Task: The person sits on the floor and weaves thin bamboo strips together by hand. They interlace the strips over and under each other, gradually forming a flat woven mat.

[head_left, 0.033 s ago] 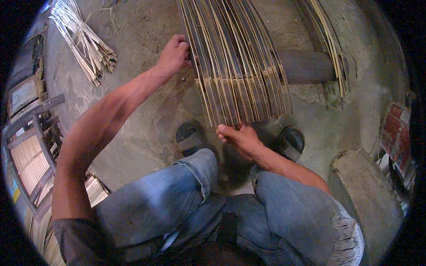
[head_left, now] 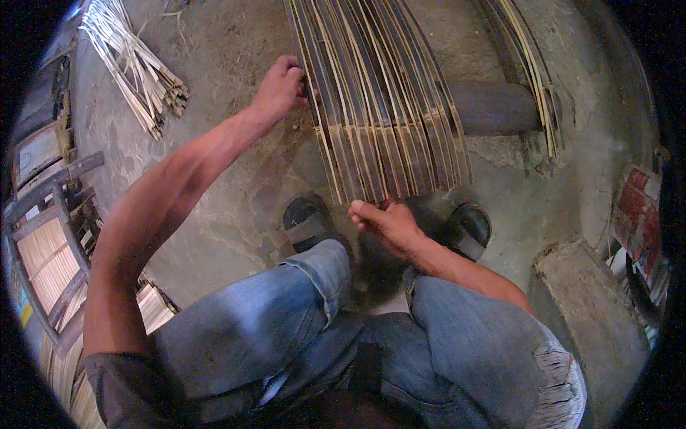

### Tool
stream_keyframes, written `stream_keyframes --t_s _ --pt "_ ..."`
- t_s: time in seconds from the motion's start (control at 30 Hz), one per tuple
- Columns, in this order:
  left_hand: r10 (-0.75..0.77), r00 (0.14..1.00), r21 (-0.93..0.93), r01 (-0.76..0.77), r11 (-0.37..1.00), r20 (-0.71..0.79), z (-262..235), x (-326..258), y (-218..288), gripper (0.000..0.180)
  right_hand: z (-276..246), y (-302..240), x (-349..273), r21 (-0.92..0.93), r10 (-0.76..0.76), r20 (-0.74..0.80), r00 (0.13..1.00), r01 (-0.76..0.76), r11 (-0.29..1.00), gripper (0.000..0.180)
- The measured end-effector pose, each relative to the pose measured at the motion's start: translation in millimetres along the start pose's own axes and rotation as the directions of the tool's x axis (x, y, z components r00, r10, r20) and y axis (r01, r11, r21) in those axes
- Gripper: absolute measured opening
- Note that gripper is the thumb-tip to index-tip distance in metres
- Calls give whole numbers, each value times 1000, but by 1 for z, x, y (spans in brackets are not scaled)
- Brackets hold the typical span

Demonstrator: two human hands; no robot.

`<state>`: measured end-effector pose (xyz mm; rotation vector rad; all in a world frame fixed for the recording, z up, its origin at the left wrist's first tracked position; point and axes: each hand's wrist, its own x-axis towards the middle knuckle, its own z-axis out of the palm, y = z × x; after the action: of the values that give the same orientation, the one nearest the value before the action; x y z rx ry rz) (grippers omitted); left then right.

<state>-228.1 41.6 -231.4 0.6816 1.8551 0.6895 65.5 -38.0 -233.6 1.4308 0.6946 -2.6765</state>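
Note:
A mat of long, narrow bamboo-like strips (head_left: 379, 154), light and dark side by side, runs from the top of the head view down to just above my feet. A light cross band binds the strips near their close end. My left hand (head_left: 282, 87) has its fingers curled at the mat's left edge, the fingertips partly hidden there. At the close end, my right hand (head_left: 389, 225) is closed with thumb and fingers pinched on the strip ends. The mat lies across a dark round log (head_left: 496, 107).
Sandalled feet (head_left: 306, 220) stand below the mat. More curved strips (head_left: 539, 93) rest over the log's right end. A bundle of pale sticks (head_left: 139, 75) lies far left. A wooden frame (head_left: 53, 247) stands at left, a stone-like block (head_left: 589, 293) at right.

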Motion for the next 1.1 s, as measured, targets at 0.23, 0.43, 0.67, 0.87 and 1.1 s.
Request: stream_keyframes --t_s 0.23,0.43,0.67,0.87,1.1 --pt "10 999 -16 -10 1000 -38 6 -4 18 41 9 -17 -2 68 29 -23 999 -27 997 29" --pt "33 999 -30 -31 999 37 4 5 12 52 2 -19 -5 94 -41 -14 999 42 995 28" --pt "-88 996 -127 91 988 34 -1 8 7 56 -79 -11 -25 78 -177 -325 929 213 974 19" --pt "391 898 252 -338 907 -202 -11 32 -25 59 -187 -67 -68 247 -393 -659 641 678 692 10" --pt "674 728 621 -471 626 -126 15 17 21 56 -200 -132 -27 524 -410 -622 667 744 416 15"
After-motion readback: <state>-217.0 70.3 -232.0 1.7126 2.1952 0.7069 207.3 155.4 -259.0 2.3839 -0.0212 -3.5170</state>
